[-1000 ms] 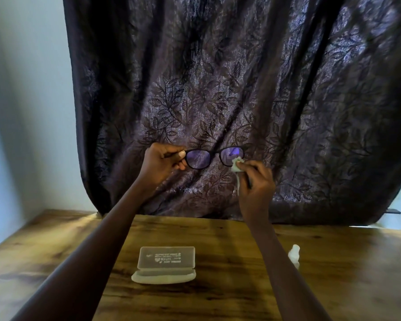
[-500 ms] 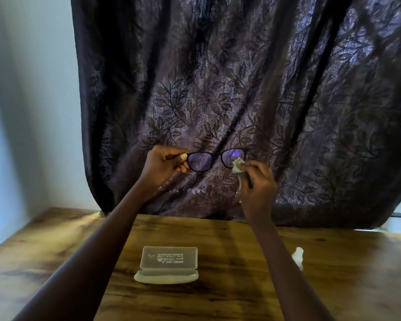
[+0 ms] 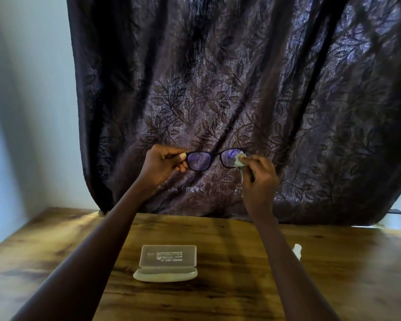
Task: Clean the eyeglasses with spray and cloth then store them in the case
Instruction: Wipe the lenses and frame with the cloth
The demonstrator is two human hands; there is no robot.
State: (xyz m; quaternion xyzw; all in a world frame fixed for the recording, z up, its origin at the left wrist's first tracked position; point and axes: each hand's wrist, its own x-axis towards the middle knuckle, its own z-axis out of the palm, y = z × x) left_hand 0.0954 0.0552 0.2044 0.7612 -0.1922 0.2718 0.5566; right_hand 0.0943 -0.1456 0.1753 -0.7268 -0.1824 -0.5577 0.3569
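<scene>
Black-framed eyeglasses (image 3: 208,158) are held up between the two hands, in front of a dark leaf-patterned curtain (image 3: 218,77) and well above the wooden table (image 3: 218,300). The left hand (image 3: 162,163) pinches the frame's left end between thumb and curled fingers, so both lenses reach out to that hand's right, while the right hand (image 3: 258,179) grips a pale cloth (image 3: 239,160) and presses it on the right-side lens, covering its outer edge. Below the hands the pale case (image 3: 167,262) lies on the table with its lid raised, and a small white object (image 3: 297,250) sits partly hidden behind the right forearm.
</scene>
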